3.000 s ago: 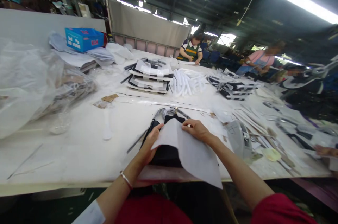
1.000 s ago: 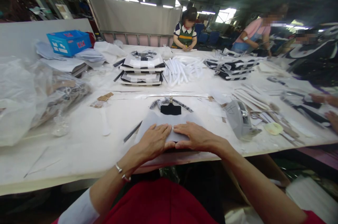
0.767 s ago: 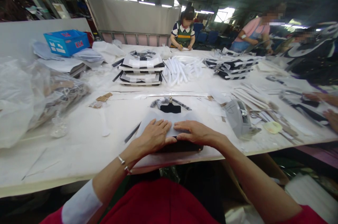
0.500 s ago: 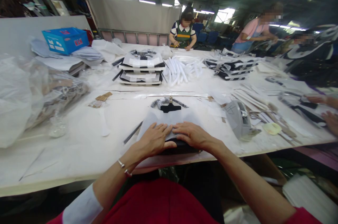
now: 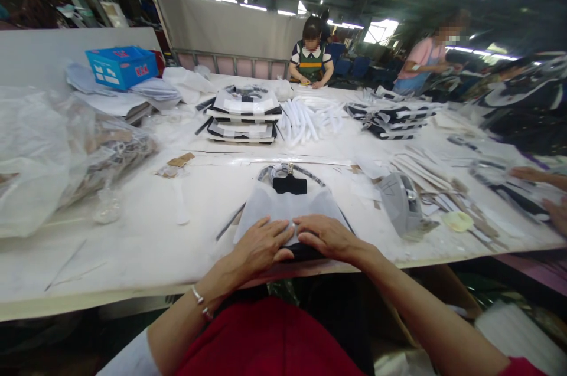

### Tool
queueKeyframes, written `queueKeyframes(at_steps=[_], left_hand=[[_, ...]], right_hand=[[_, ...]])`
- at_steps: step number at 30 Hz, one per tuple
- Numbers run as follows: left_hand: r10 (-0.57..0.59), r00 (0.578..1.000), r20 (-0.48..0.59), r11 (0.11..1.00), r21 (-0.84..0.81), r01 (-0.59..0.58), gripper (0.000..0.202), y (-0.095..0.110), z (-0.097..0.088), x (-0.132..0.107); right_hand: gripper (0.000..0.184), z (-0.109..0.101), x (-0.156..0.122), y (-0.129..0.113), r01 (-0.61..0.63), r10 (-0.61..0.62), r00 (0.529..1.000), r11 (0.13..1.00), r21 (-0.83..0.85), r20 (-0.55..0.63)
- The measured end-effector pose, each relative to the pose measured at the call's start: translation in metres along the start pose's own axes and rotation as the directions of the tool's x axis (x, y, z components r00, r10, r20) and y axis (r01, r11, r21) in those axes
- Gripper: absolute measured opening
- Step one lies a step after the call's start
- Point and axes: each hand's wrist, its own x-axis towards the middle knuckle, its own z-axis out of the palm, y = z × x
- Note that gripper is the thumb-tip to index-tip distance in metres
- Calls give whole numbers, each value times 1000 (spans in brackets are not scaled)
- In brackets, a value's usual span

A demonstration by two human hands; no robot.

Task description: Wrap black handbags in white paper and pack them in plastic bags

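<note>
White sheet (image 5: 286, 205) | black item (image 5: 305, 252) mostly hidden beneath | left hand (image 5: 260, 244), right hand (image 5: 326, 236): grip flat, unclenched

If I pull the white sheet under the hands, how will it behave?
The white sheet is probably floppy: its top edge looks wavy. Likely light: it looks thin. It may drag: left hand and right hand rest on it.
</note>
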Motion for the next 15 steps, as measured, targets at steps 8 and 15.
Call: queueKeyframes(at_steps=[8, 15], left_hand=[[-30, 996, 90, 999, -33, 33, 39, 26, -24, 24], [-241, 970, 13, 967, -79, 241, 30, 20, -2, 19]], right_hand=[[23, 14, 8, -3, -290, 293, 956, 954, 72, -34], [27, 17, 7, -11, -219, 222, 975, 972, -81, 28]])
